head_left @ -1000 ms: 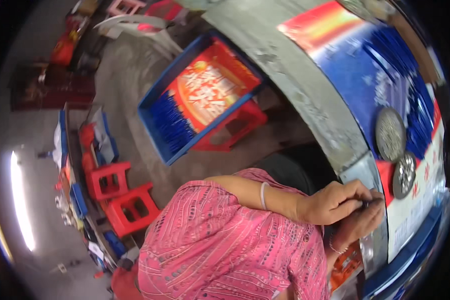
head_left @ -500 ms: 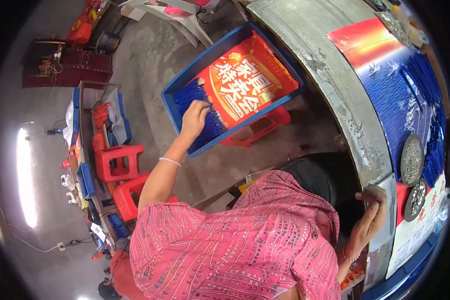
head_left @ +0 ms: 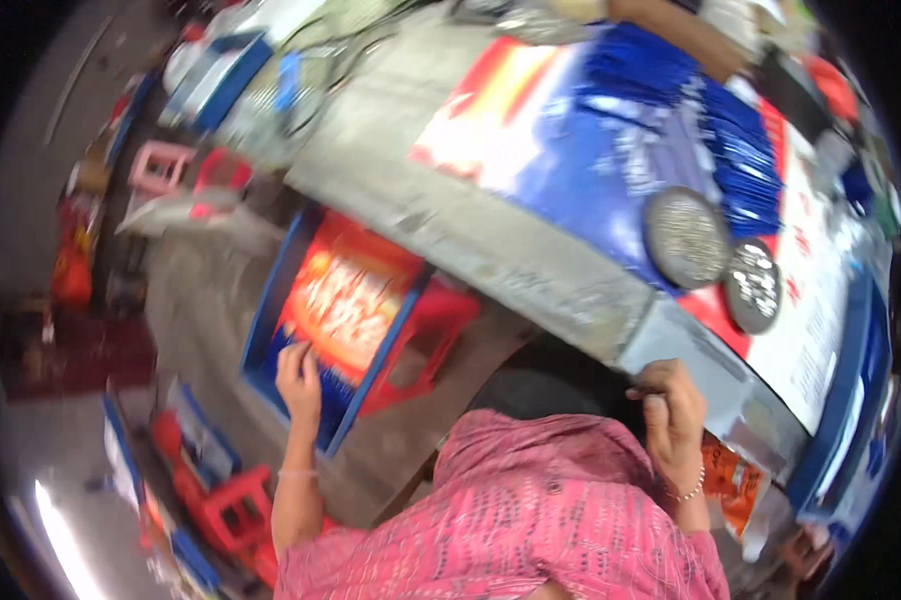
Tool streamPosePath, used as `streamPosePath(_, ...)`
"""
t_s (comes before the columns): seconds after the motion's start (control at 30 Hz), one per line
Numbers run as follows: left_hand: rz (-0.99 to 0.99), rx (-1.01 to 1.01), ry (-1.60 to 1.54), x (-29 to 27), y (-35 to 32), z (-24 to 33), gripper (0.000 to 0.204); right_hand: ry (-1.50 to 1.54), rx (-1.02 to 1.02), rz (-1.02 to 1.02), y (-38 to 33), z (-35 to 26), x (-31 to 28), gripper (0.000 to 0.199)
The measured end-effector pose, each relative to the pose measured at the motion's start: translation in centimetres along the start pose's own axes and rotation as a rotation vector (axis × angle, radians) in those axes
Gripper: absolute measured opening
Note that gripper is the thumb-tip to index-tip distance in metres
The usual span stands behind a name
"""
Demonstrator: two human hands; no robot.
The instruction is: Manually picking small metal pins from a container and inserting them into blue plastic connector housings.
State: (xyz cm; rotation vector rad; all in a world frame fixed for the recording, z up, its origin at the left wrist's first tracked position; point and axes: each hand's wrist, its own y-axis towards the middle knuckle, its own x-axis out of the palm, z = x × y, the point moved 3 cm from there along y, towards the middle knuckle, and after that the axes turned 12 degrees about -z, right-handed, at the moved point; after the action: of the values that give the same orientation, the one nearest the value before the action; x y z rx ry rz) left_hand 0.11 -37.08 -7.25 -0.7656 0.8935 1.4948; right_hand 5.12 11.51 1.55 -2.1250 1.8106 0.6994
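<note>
**Reaching down into the blue tray**

Your left hand (head_left: 299, 378) is low at your side, fingers spread and resting on the blue sticks (head_left: 323, 395) that lie in the blue tray (head_left: 267, 300). The tray sits on a red stool (head_left: 441, 318) beside the table and has a red and yellow sheet (head_left: 349, 300) lying in it. The picture is blurry, so you cannot tell if the fingers have closed on any sticks yet — it looks like the picking-up step. To lift a bunch, you need to curl your fingers under them and keep them together.

Your right hand (head_left: 674, 420) is curled over the near edge of the grey table (head_left: 531, 260), gripping the metal edge as if to steady you.

On the table lie more blue sticks in a big pile (head_left: 711, 130), and two round grey dishes (head_left: 686, 237) sit near the right hand — well apart from the tray. More red stools (head_left: 233, 500) stand on the floor behind your left arm. Nothing blocks the tray, but the table edge sits between the tray and the pile.
</note>
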Motion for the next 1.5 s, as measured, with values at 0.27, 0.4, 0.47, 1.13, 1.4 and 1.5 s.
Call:
streamPosePath(0.27, -0.368, 0.758, -0.366, 6.0, 11.4, 29.7, 0.017, -0.067, 0.049, 0.350, -4.3, 1.9, -2.7, 0.017)
streamPosePath(0.4, -0.697, 0.840, -0.784, 6.3, 11.2, 39.6, 0.017, -0.145, 0.102, 0.472, -6.9, 3.5, -3.1, 0.012)
streamPosePath(0.47, -0.895, 0.887, -0.968, 3.6, 8.4, 43.4, 0.011, -0.101, 0.104, 0.562, -8.3, 4.6, -3.2, 0.007)
streamPosePath(1.13, -1.729, 0.846, -0.707, 5.4, 2.0, 50.6, 0.014, -0.057, 0.120, 0.755, -7.1, 4.4, -2.6, 0.009)
streamPosePath(1.4, -0.372, 1.088, -0.216, 15.4, 18.7, 42.6, 0.027, -0.227, 0.064, 0.476, -6.9, 4.5, -3.0, 0.016)
streamPosePath(1.5, -0.207, 1.180, 0.038, 18.3, 22.2, 42.0, 0.028, -0.251, 0.052, 0.493, -6.7, 4.3, -3.2, 0.016)
